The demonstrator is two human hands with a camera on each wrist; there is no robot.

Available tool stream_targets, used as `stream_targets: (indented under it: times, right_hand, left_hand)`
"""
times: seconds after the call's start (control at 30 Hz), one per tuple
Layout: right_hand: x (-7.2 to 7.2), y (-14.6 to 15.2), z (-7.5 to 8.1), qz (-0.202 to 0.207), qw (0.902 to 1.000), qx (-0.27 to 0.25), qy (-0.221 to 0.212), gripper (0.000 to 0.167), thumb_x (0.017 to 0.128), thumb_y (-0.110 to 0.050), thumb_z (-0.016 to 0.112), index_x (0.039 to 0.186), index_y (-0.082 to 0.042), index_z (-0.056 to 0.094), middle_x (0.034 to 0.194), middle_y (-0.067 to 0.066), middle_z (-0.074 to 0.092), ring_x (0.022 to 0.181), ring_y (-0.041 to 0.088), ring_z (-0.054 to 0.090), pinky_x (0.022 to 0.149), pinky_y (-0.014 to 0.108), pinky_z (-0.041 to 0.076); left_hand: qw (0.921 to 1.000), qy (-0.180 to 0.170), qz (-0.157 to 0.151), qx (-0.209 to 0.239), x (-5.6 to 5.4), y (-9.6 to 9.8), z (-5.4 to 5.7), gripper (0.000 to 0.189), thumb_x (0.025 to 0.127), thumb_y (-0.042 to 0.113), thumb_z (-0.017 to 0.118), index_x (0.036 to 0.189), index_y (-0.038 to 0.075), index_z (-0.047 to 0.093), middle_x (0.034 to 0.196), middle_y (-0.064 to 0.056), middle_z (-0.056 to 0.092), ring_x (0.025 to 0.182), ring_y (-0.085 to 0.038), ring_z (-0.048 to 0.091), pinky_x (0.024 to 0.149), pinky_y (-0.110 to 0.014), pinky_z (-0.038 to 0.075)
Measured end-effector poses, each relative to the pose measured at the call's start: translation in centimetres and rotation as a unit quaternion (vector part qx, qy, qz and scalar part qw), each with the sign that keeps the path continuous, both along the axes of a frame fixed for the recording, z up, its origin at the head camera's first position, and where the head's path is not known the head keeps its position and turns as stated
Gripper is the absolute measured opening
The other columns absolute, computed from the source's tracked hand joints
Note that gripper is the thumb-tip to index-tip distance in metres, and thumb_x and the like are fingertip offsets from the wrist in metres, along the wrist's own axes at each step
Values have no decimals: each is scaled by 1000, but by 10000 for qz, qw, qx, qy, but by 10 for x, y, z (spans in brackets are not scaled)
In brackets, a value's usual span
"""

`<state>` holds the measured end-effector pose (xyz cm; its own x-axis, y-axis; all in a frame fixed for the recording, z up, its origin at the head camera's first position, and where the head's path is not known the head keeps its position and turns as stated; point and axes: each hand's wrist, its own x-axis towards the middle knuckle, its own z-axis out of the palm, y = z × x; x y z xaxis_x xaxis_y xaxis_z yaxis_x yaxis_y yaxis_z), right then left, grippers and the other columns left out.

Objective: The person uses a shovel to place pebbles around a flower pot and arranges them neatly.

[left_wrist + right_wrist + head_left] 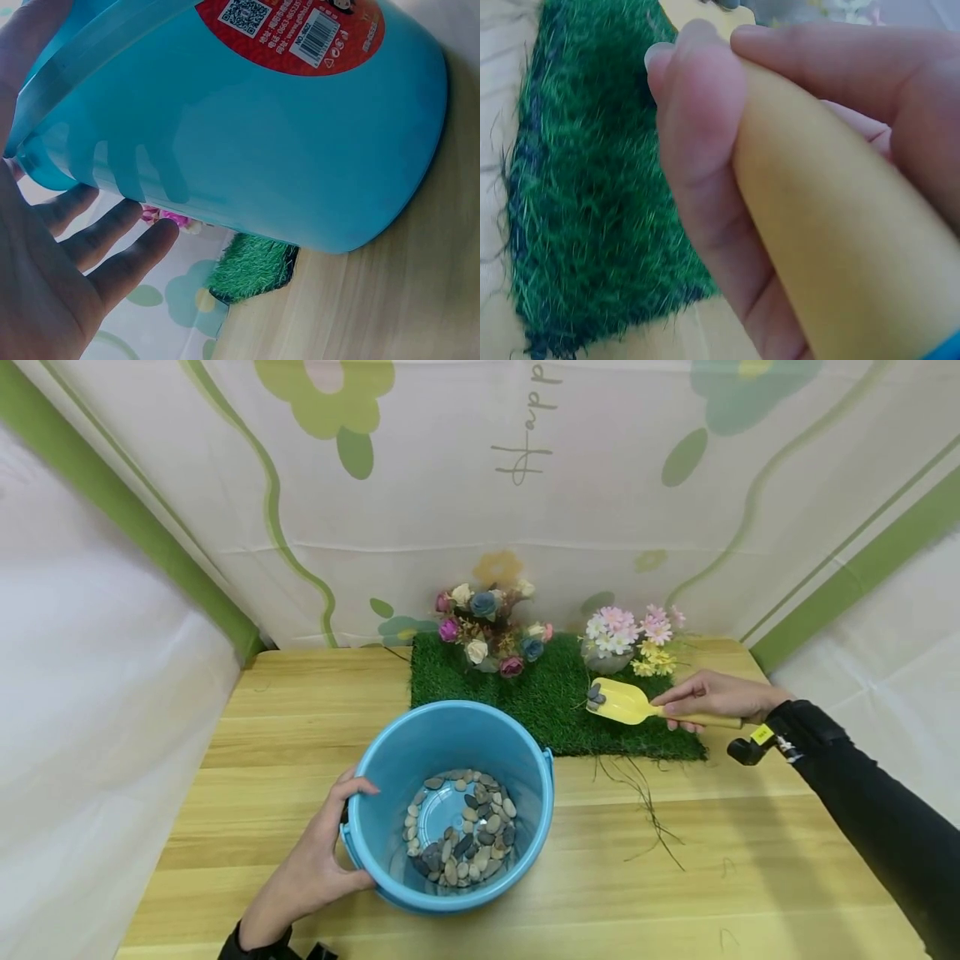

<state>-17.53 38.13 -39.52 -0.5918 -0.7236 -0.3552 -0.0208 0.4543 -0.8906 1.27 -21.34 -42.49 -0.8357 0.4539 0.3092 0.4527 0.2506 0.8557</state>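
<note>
A blue bucket (452, 717) with stones (480, 827) on its bottom stands in front of me. My left hand (318, 856) holds the bucket's left rim, one fingertip over the edge and the thumb against the side. Three of its fingers (112, 232) spread along the outer wall in the left wrist view. My right hand (708, 697) grips a yellow hand trowel (626, 703) by its wooden handle (840, 202). A few grey stones (596, 697) lie at the trowel's tip, over the artificial grass mat (547, 727).
Mixed artificial roses (483, 604) stand at the back of the mat, with pink, white and yellow flowers (615, 628) to their right. Thin dark strands (652, 818) lie on the wooden table (270, 710). A patterned curtain (465, 510) hangs behind.
</note>
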Motion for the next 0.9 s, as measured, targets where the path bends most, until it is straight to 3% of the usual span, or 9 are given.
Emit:
stream_targets:
  times: [0.2, 0.5, 0.9]
  right_hand:
    - [-1, 8, -8, -127, 9997, 65, -210, 46, 107, -6, 50, 138, 26, 36, 99, 33, 62, 73, 16, 64, 70, 35, 59]
    - [-5, 12, -13, -271, 9985, 414, -238, 51, 107, -11, 52, 139, 25, 36, 102, 34, 62, 76, 29, 65, 71, 38, 58]
    - [-12, 1, -5, -370, 9942, 994, -174, 48, 106, -14, 54, 138, 21, 44, 103, 30, 64, 78, 35, 64, 72, 39, 57]
  left_hand:
    - [10000, -37, 35, -15, 1, 1, 0, 87, 74, 23, 93, 139, 4, 38, 161, -13, 24, 137, -36, 38, 90, -39, 56]
    - [10000, -66, 57, -40, 1, 1, 0, 86, 74, 23, 93, 139, 6, 38, 160, -14, 25, 136, -38, 37, 91, -39, 55]
    - [9999, -1, 89, -67, 1, 1, 1, 88, 72, 22, 94, 138, 2, 38, 160, -14, 25, 137, -37, 37, 90, -40, 56]
